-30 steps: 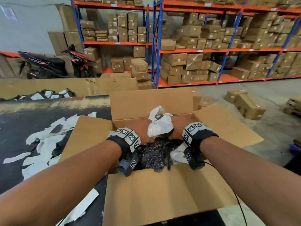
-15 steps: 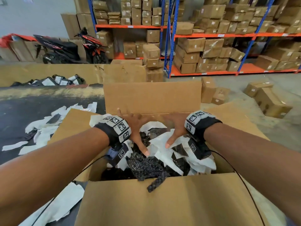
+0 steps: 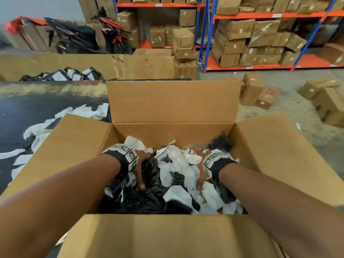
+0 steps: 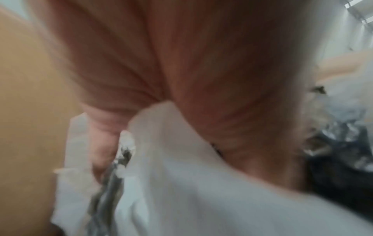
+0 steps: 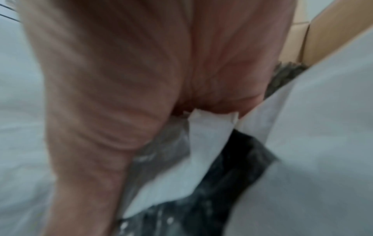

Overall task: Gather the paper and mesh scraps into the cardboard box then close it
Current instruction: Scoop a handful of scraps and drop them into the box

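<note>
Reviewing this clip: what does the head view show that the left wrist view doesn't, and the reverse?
Only the head view shows the whole cardboard box with all four flaps open, the right hand on the pile, and white paper scraps left on the dark table. Only the left wrist view shows, blurred, the left hand from beneath, palm against white paper. Both show that hand pressing on paper and black mesh inside the box.
</note>
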### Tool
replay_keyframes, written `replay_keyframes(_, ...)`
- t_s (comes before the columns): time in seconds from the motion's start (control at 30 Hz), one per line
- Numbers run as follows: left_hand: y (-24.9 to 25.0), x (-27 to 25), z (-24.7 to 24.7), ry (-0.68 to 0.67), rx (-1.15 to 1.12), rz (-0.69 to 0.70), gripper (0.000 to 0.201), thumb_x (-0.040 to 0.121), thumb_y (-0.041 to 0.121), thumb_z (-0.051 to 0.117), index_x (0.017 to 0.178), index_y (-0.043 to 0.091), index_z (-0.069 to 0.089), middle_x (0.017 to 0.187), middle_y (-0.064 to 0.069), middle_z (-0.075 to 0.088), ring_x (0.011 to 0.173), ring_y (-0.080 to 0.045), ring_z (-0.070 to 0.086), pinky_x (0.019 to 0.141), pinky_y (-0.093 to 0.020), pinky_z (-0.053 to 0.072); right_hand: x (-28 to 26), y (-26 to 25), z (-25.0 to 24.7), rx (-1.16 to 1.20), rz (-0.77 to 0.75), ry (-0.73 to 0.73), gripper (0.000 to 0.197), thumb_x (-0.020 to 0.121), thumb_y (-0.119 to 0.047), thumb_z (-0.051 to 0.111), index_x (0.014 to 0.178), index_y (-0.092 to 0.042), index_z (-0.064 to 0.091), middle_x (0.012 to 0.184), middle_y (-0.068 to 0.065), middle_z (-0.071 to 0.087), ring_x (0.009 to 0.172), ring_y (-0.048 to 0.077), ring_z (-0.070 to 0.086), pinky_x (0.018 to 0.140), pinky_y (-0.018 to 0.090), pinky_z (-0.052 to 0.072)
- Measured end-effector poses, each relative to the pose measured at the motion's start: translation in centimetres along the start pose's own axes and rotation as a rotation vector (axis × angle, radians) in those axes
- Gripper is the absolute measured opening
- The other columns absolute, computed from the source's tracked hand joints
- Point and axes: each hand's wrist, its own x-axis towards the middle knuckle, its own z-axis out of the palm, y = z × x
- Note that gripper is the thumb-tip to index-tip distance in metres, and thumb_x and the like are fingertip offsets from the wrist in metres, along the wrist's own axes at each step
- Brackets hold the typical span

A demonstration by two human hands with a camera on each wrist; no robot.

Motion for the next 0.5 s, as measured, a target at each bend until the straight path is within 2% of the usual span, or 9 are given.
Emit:
replay_keyframes(0.07,-0.1,-0.3,-0.7,0.118,0.046,-0.024,0.108,0.06,0.046,0.094,0.148,0.017,0.038,0.143,-0.01,0.054,0.129,-0.028,0.054,0.107,-0.037,0.045,-1.2,-0.1,-2.3,-0.003,-0.111,-0.084,0.139,0.051,-0.069,0.086,0.159,-0.027,0.008,0.163,-0.002,0.017,0.145,0.025,0.03,0.12,0.045,0.026)
replay_keyframes(0.1,-0.1,-0.5,-1.2,0.15,0.071,-0.01,0.106,0.063,0.04,0.094,0.149,0.017,0.036,0.142,-0.012,0.054,0.128,-0.03,0.054,0.105,-0.037,0.046,-1.8,-0.2,-3.4,-0.01,-0.148,-0.108,0.143,0.045,-0.068,0.09,0.159,-0.03,0.012,0.164,-0.001,0.02,0.144,0.024,0.031,0.119,0.044,0.027)
replay_keyframes(0.13,-0.1,-0.8,-1.6,0.161,0.084,0.011,0.112,0.063,0.037,0.094,0.153,0.018,0.03,0.144,-0.013,0.052,0.131,-0.031,0.051,0.105,-0.037,0.045,-2.3,-0.2,-4.1,-0.005,-0.164,-0.121,0.144,0.042,-0.068,0.091,0.158,-0.03,0.015,0.164,-0.001,0.022,0.146,0.025,0.031,0.119,0.045,0.028)
replay_keyframes(0.2,-0.4,-1.4,-2.7,0.149,0.06,0.039,0.133,0.058,0.038,0.097,0.159,0.02,0.013,0.157,-0.012,0.036,0.142,-0.031,0.04,0.11,-0.038,0.039,-2.7,-0.1,-5.2,0.043,-0.185,-0.112,0.138,0.049,-0.063,0.091,0.159,-0.027,0.014,0.164,0.0,0.021,0.149,0.027,0.026,0.12,0.047,0.025)
replay_keyframes(0.3,-0.7,-2.0,-3.7,0.074,0.083,0.051,0.155,0.046,0.056,0.096,0.159,0.031,-0.008,0.168,-0.007,0.009,0.151,-0.032,0.022,0.119,-0.05,0.029,-4.1,-0.2,-6.9,0.163,-0.231,0.007,0.119,0.055,-0.06,0.09,0.153,-0.027,0.031,0.157,0.001,0.037,0.142,0.027,0.037,0.116,0.039,0.03)
replay_keyframes(0.37,-0.1,-1.9,-3.3,0.034,0.107,0.075,0.157,0.043,0.065,0.093,0.158,0.035,-0.011,0.168,-0.005,0.007,0.151,-0.032,0.021,0.12,-0.052,0.027,-4.2,-0.6,-7.1,0.179,-0.256,0.085,0.131,0.052,-0.066,0.088,0.157,-0.029,0.02,0.164,0.001,0.021,0.149,0.028,0.024,0.12,0.047,0.022)
replay_keyframes(0.43,1.2,-1.4,-2.0,0.029,0.14,0.092,0.155,0.048,0.061,0.093,0.158,0.029,-0.011,0.166,-0.006,0.011,0.15,-0.032,0.024,0.12,-0.049,0.027,-4.2,-1.1,-6.4,0.107,-0.275,0.044,0.138,0.055,-0.061,0.09,0.16,-0.028,0.005,0.167,0.001,0.004,0.152,0.029,0.01,0.122,0.05,0.015)
replay_keyframes(0.5,2.3,-0.2,-0.6,0.028,0.123,0.097,0.156,0.048,0.059,0.094,0.16,0.023,-0.009,0.166,-0.009,0.01,0.15,-0.033,0.022,0.121,-0.049,0.026,-3.4,-1.8,-4.8,0.023,-0.208,-0.063,0.142,0.058,-0.058,0.089,0.159,-0.029,-0.006,0.167,0.003,0.0,0.152,0.03,0.009,0.121,0.049,0.016)
